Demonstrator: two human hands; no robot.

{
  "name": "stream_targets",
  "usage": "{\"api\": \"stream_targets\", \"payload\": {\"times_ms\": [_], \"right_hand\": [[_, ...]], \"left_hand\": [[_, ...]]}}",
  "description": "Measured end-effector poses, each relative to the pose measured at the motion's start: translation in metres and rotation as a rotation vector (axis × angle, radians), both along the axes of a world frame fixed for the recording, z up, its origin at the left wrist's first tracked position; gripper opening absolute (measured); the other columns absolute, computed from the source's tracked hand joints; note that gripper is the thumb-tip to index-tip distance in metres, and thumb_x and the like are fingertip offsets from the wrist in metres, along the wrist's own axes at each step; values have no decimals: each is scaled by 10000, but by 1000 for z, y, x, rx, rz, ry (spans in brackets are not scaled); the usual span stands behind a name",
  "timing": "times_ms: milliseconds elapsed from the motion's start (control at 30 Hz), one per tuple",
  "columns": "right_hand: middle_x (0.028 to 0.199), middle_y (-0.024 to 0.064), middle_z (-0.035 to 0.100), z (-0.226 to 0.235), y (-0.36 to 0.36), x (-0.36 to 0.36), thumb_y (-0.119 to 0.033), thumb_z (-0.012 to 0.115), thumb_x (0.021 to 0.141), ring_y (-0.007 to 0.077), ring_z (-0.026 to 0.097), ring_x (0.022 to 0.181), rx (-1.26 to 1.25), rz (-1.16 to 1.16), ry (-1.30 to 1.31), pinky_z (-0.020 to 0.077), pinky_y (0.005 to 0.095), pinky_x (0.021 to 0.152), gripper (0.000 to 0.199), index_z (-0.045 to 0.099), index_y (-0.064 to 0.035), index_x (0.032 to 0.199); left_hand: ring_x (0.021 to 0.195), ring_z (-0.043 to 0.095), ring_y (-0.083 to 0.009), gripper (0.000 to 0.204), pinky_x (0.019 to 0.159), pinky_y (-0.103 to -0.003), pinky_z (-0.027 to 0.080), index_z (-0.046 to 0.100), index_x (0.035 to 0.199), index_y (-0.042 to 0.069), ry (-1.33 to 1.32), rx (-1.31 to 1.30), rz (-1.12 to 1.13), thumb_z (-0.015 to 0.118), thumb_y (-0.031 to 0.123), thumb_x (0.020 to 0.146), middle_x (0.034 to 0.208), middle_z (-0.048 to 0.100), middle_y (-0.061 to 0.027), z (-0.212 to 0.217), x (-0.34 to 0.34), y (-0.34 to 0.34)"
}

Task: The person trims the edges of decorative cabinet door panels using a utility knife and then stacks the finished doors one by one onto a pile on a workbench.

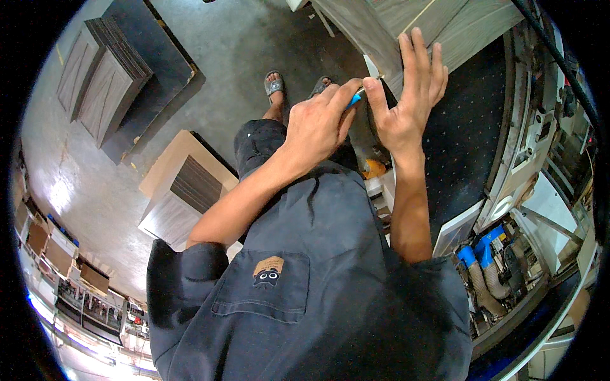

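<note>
My left hand (321,124) is closed around a small blue-handled tool (354,99) with a thin metallic tip. Most of its handle is hidden in the fingers, so I cannot tell its exact kind. The tip points at the near corner of a grey wood-grain panel (438,25). Beside it, my right hand (406,105) has its fingers stretched out and apart over the panel's edge, the thumb close to the tool's tip. Whether the right palm presses on the panel cannot be made out.
Right of me runs a machine with a dark dotted bed (467,127) and blue-fitted hoses (486,251). On the left, grey wood-grain panels (111,82) are stacked on a dark board (166,70). A cardboard box (166,162) with more panels stands nearer my legs.
</note>
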State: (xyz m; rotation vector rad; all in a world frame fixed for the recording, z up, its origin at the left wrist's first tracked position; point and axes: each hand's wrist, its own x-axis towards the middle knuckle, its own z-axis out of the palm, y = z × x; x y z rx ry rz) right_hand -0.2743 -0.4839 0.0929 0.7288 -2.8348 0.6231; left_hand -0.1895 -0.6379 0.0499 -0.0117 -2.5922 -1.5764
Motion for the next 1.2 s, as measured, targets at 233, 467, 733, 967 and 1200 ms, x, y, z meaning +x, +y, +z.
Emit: {"api": "stream_targets", "payload": {"times_ms": [233, 467, 733, 967, 1200], "right_hand": [[1681, 65, 433, -4, -6, -2, -382, 831, 866, 419, 287, 1566, 18, -35, 33, 163, 631, 1262, 825, 488, -170, 1587], [1660, 72, 462, -1, -7, -5, -387, 784, 882, 418, 334, 1547, -11, -48, 67, 181, 617, 1265, 768, 511, -173, 1568], [1609, 64, 538, -5, -17, -3, -299, 728, 900, 380, 429, 1510, 59, -137, 111, 251, 591, 1265, 652, 576, -163, 1519], [1712, 139, 368, 28, 6, 22, -277, 816, 879, 379, 306, 1582, 34, -197, -74, 209, 594, 1295, 873, 412, -93, 1631], [1703, 248, 272, 25, 59, 126, -309, 780, 922, 482, 309, 1532, -165, -185, -71, 304, 580, 1234, 826, 401, -23, 1598]], "left_hand": [[894, 731, -406, 379, 734, -482, 599, 594, 1371, 109, -156, -43, 52, 665, 191, 1007, 1097, 726, -184, -51, 16, 3], [983, 726, -416, 372, 818, -487, 590, 618, 1392, 134, -282, -27, 53, 637, 254, 1040, 1184, 743, -166, -56, 16, -18], [938, 715, -403, 406, 734, -492, 586, 630, 1360, 71, -196, -154, -114, 621, 279, 1011, 1082, 720, -186, -84, 33, 0], [967, 678, -467, 323, 838, -539, 584, 616, 1171, -31, 122, -10, -284, 611, 231, 982, 1105, 667, -272, -102, 30, 76], [1104, 678, -448, 577, 936, -505, 583, 444, 1536, 12, 15, -238, -400, 566, 247, 1023, 1414, 601, -247, -68, 10, 116]]}}
